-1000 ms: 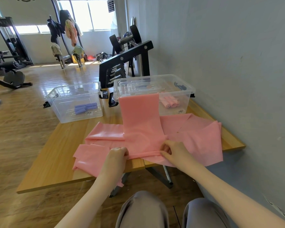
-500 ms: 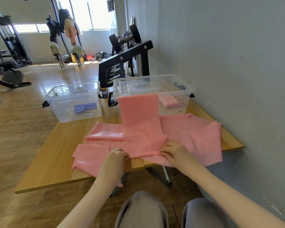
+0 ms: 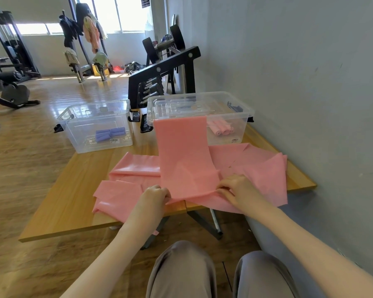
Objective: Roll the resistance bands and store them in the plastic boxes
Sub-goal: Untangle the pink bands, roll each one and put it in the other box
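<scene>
Left hand (image 3: pixel 153 197) and right hand (image 3: pixel 237 189) are each pinching the near end of the pink band (image 3: pixel 184 160), grip closed on its corners at the worktop (image 3: pixel 73 190) front edge. Band's far end is draping up over the lidded box (image 3: pixel 202 108) holding pink rolls (image 3: pixel 221 129); open box (image 3: pixel 95 125) holding purple rolls (image 3: pixel 110 134) is sitting left

Not much to report on the person, honestly: both forearms were bare right up to the frame edge, with no sleeves showing. The left hand (image 3: pixel 154 197) and right hand (image 3: pixel 238 190) were bare too, and the legs wore loose, smooth grey trousers (image 3: pixel 181 269) with soft folds at the knees.
</scene>
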